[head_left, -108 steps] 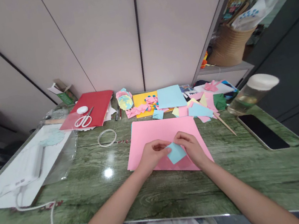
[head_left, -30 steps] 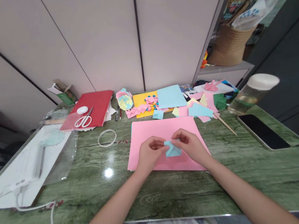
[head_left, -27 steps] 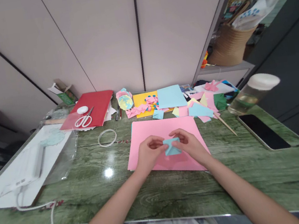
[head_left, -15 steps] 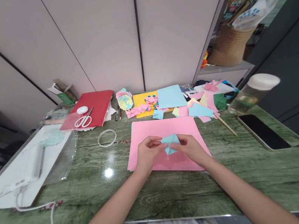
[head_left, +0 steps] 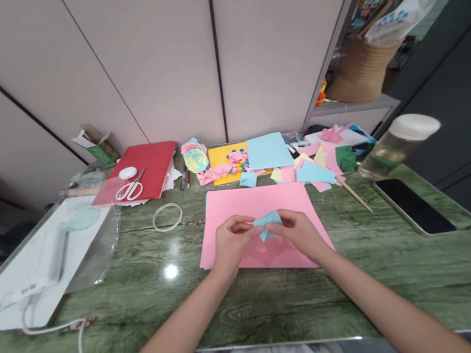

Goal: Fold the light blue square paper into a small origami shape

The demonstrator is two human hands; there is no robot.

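Note:
A small folded piece of light blue paper [head_left: 269,224] is held up between my two hands, its folds partly covered by my fingers. My left hand [head_left: 235,238] pinches its left corner with thumb and fingertips. On the opposite side, my right hand [head_left: 297,229] grips the right edge, thumb in front. Both hands are over a stack of pink paper sheets [head_left: 261,198] lying on the green table [head_left: 249,313]. Just beyond the stack lies another small blue folded paper [head_left: 248,180].
Along the back are a red folder [head_left: 150,164] with white scissors [head_left: 129,189], a blue paper square [head_left: 270,151] and paper scraps [head_left: 315,174]. At right stand a bottle [head_left: 397,143] and a phone [head_left: 414,207]. A white power bank [head_left: 46,262] with a cable is at left.
The blue paper has bent between my fingers: its flat square face now looks creased, narrower in the middle and pointed at the bottom. My hands have barely shifted.

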